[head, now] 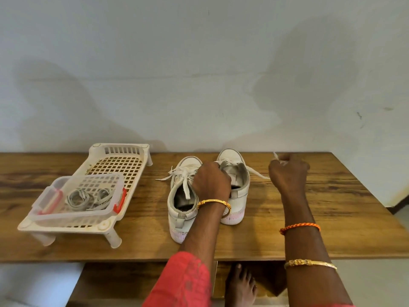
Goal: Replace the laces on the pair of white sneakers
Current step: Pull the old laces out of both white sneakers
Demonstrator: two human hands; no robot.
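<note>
A: Where does the job stand?

B: Early, I'd say. Both sneakers sit heels toward the person on the desk [332, 218]. The left sneaker [182, 196] has its old lace threaded, ends loose. The right sneaker [235, 173] is being unlaced.

A: And the hands?

B: The left hand [211, 183] is curled over the right sneaker's opening, steadying it. The right hand [287, 171] is just beside that shoe, pinching a white lace [257, 172] and drawing it sideways, taut.

A: The replacements?

B: Coiled laces [88, 197] lie in a clear box [77, 196] on a white rack [124, 160], well apart to the left, untouched. So stripping both shoes and all the relacing look left to do.
</note>
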